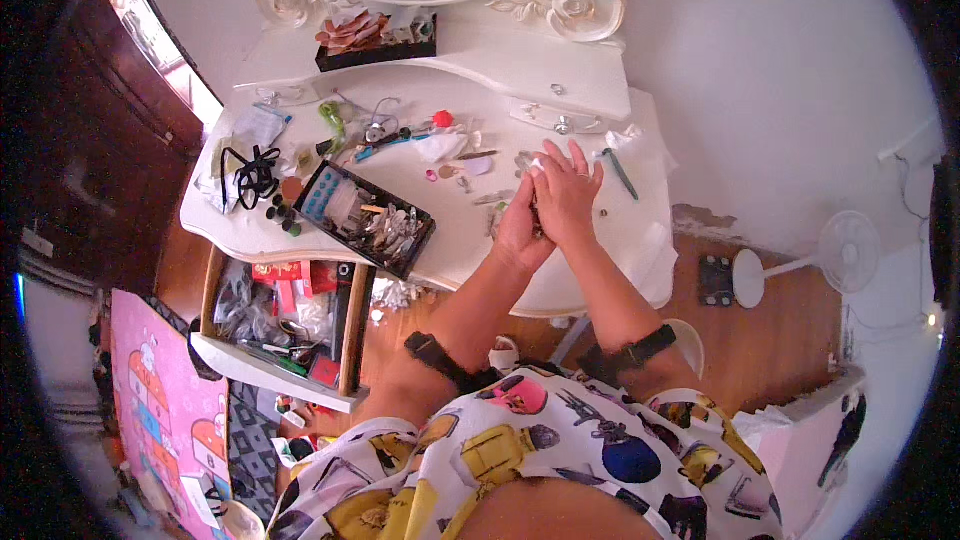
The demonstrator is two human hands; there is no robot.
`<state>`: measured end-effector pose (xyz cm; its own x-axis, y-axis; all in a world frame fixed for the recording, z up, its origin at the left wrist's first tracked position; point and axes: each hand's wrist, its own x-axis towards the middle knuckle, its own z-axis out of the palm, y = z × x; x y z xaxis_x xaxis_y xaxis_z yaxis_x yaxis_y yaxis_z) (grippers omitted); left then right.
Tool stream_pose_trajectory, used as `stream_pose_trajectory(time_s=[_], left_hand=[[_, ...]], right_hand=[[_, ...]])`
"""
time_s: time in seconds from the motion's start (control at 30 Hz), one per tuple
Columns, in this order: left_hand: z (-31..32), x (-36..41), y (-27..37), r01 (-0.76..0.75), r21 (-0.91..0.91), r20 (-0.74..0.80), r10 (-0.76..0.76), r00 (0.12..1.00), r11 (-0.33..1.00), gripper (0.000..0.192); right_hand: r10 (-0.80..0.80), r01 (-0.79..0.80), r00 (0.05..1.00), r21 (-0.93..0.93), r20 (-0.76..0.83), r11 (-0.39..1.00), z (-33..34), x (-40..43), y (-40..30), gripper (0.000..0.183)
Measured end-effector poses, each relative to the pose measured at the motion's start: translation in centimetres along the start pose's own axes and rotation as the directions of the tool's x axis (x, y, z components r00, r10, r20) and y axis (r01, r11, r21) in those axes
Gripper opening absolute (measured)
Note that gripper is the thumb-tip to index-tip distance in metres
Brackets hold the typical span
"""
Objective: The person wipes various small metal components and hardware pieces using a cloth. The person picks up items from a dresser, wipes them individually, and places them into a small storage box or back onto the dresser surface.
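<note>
My left hand and my right hand are pressed together above the right part of a white dressing table. The right hand lies over the left, its fingers spread. A small white piece shows near the fingertips, too small to name. Something dark and small appears between the palms, mostly hidden. Close by on the left lie clear small pieces and a pale lilac piece. A dark green stick-like tool rests to the right, beside crumpled white tissue.
A black box of small metal pieces sits left of centre. Black ribbon, a green cord bundle and a red object lie farther left. Another black box stands below the mirror. An open drawer juts out front left.
</note>
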<state>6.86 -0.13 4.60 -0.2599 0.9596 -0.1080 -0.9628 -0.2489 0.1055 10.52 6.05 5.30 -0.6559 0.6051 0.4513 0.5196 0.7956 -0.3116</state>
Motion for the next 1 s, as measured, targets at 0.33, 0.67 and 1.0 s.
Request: stream_pose_trajectory(time_s=[0.33, 0.67, 1.0], left_hand=[[-1.3, 0.2, 1.4, -0.019, -0.122, -0.004, 0.019, 1.000, 0.992, 0.044], [-4.5, 1.2, 3.5, 0.119, -0.330, -0.084, -0.155, 0.984, 0.937, 0.034], [-1.6, 0.4, 3.1, 0.047, -0.234, 0.028, -0.042, 0.999, 0.971, 0.033]], right_hand=[[-0.177, 0.211, 0.977, 0.436, -0.117, 0.875, 0.2, 0.0, -0.6, 0.020], [0.431, -0.362, 0.763, 0.871, 0.481, -0.331, -3.2, 1.2, 0.4, 0.024], [0.421, -0.242, 0.587, 0.646, 0.692, -0.724, -4.0, 1.2, 2.1, 0.027]])
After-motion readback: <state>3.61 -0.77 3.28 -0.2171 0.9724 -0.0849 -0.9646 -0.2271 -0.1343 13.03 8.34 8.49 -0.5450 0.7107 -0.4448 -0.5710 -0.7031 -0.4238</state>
